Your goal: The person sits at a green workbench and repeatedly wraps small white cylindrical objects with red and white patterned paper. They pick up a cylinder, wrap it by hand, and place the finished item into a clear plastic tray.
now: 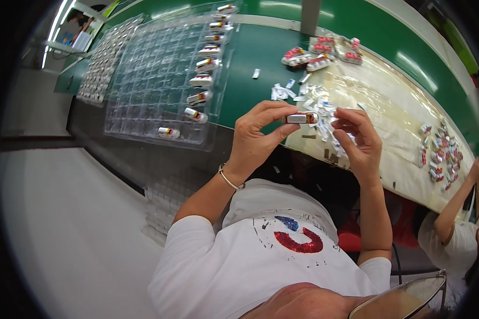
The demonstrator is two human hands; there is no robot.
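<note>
My left hand [258, 130] pinches a small bottle [302, 118] between thumb and forefinger. It has a dark red printed body with a pale label patch, lies sideways, and its white end points right. Just right of that end, my right hand [359, 139] is raised, its thumb and fingers curved and apart, with nothing visible between them. Beneath both hands, many small white and blue slips [322, 109] are strewn over the work surface. To the left, a clear compartment tray [154, 80] carries similar bottles [196, 115] down its right-hand side.
Wrapped packs of red-and-white bottles [320, 52] lie at the back. Loose bottles [446, 154] are heaped at the right, near another person's hand [478, 169]. A second, filled tray [104, 64] stands far left. Yellowish plastic sheeting [394, 106] covers the right part of the green table [245, 50].
</note>
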